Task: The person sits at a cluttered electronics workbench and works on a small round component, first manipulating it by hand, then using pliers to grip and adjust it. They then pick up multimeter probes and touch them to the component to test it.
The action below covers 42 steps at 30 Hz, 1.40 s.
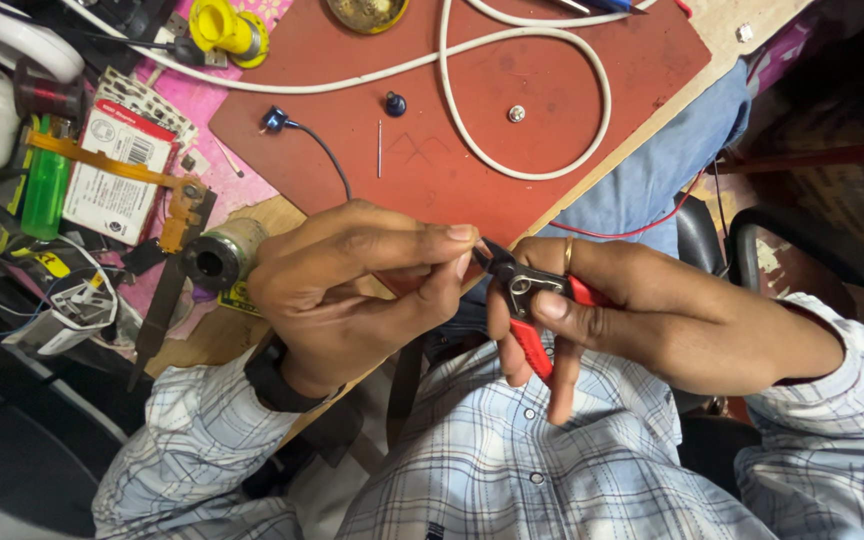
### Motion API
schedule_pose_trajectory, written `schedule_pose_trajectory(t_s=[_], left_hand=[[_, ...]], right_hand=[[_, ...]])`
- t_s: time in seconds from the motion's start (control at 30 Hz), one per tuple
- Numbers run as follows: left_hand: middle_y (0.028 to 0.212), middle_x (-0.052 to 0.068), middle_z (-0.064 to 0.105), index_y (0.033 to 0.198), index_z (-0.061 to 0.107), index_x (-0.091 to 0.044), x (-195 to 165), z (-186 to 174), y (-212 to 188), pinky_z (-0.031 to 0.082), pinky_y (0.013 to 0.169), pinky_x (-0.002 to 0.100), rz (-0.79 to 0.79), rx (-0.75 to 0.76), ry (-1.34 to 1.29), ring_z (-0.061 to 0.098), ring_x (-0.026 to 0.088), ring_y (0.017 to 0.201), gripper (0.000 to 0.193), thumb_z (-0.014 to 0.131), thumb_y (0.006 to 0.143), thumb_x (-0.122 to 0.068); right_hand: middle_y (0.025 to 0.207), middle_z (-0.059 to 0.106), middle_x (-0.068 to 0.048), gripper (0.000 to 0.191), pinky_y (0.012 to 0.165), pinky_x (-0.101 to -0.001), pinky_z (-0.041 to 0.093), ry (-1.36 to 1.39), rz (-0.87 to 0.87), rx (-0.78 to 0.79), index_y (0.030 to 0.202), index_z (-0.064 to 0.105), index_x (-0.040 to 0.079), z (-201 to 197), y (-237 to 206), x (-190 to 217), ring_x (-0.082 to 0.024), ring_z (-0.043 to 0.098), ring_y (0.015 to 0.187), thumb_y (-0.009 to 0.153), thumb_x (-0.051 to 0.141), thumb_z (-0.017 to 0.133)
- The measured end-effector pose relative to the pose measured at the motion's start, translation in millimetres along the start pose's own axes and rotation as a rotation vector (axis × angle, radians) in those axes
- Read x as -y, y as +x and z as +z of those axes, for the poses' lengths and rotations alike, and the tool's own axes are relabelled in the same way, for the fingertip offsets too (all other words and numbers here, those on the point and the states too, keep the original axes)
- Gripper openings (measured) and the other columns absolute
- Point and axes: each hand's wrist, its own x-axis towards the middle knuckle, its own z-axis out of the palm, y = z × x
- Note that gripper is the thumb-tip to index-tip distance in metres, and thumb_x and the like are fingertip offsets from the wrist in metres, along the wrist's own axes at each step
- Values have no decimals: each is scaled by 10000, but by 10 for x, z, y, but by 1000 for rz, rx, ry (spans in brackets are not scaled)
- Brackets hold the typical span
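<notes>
Looking down from the head view, the red-handled cutters (530,305) are clamped in the right hand (642,320), long axis slanting, nose aimed up-left at the pinched-together fingertips (460,240) of the left hand (352,290), touching; what is pinched cannot be made out.

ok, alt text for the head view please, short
Seen from above, a person's right hand grips red-handled cutting pliers, jaws meeting the pinched fingertips of the left hand. Beyond lies a red mat with a looped white cable, on a cluttered bench.
</notes>
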Motion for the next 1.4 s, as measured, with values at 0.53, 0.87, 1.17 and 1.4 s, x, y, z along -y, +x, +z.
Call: schedule_pose_trajectory(t_s=[0.53, 0.87, 1.17, 1.4], left_hand=[[1097, 166, 727, 1160, 675, 47, 99, 40, -79, 656, 788, 208, -82, 22, -317, 762, 132, 951, 150, 731, 1028, 91], [1110, 203, 709, 1164, 625, 69, 180, 102, -111, 654, 808, 212, -62, 3, -382, 754, 138, 963, 152, 695, 1036, 110], [1061, 153, 730, 1211, 650, 44, 159, 81, -104, 636, 747, 177, -33, 5, -340, 753, 101, 890, 221, 728, 1015, 109], [1063, 123, 739, 1197, 686, 1, 139, 29, -78, 639, 686, 169, 22, 17, -183, 760, 99, 864, 250, 772, 978, 85]], right_hand=[[1049, 687, -135, 333, 804, -326, 658, 68, -22, 33, 1231, 576, -47, 12, 4, -5, -194, 720, 941, 1115, 205, 393], [1068, 689, -134, 332, 792, -316, 657, 125, -31, 51, 1234, 572, -40, 19, 1, -28, -183, 725, 929, 1122, 204, 376], [1112, 655, -137, 310, 820, -336, 656, 114, -69, 41, 1267, 542, -41, 48, -9, -30, -194, 674, 1039, 1117, 176, 381], [1104, 657, -138, 321, 812, -335, 658, 128, -58, 46, 1273, 546, -44, 48, 0, -29, -193, 674, 1039, 1116, 188, 390]])
